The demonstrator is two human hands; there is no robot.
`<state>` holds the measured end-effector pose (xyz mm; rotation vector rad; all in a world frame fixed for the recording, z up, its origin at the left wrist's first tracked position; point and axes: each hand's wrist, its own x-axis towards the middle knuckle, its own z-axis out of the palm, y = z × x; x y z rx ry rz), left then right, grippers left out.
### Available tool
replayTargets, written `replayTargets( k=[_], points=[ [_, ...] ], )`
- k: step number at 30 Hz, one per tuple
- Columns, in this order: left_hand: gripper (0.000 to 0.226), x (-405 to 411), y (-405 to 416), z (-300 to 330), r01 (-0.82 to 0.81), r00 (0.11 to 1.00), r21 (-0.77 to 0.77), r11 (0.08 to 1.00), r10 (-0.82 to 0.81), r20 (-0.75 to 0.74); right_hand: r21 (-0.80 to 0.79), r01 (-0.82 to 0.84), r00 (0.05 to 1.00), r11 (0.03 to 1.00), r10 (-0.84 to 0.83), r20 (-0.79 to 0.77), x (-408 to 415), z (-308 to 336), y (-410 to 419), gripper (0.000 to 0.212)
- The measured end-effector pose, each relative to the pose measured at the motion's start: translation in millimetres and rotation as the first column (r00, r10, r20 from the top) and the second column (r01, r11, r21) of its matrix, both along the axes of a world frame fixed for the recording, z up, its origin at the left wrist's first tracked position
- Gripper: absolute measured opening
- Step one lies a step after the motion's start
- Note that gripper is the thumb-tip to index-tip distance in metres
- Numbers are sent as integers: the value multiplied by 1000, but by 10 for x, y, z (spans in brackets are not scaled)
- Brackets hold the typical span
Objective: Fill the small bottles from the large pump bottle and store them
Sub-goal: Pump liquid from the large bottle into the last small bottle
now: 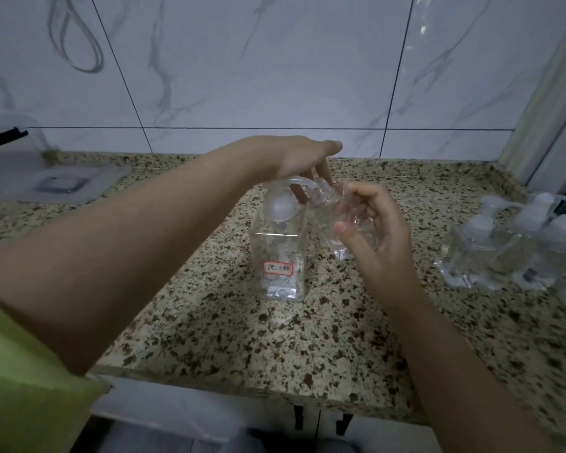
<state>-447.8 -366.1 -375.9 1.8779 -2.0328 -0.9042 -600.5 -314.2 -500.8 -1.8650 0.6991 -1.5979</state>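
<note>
Your left hand (303, 158) rests fingers-down on the pump bottle (280, 250); at its 3 o'clock your right hand (376, 230) clamps the tilted small bottle (332, 210), neck touching the spout.

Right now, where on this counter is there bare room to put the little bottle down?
Widest bare patch: the granite counter in front of the pump bottle, out to the near edge. Another lies between the pump bottle and the cluster of small bottles at the right. The right end is crowded; a clear container fills the far left corner.
</note>
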Motion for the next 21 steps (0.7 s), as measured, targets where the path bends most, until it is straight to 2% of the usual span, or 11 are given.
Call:
replayTargets(
  k=[3, 12, 16, 21],
  points=[
    [64, 12, 9, -13, -49, 996, -13, 999, 48, -71, -4, 4, 1000, 1000, -4, 3, -4, 19, 15, 30],
    [62, -3, -13, -1, -8, 1000, -3, 1000, 8, -3, -38, 7, 1000, 999, -7, -10, -2, 21, 19, 30],
    [65, -2, 10, 11, -27, 997, 12, 1000, 28, -75, -38, 3, 1000, 999, -4, -7, -1, 20, 15, 31],
    [64, 4, -20, 8, -10, 997, 31, 999, 13, -80, -27, -3, 1000, 1000, 2, -4, -7, 20, 14, 30]
  ],
)
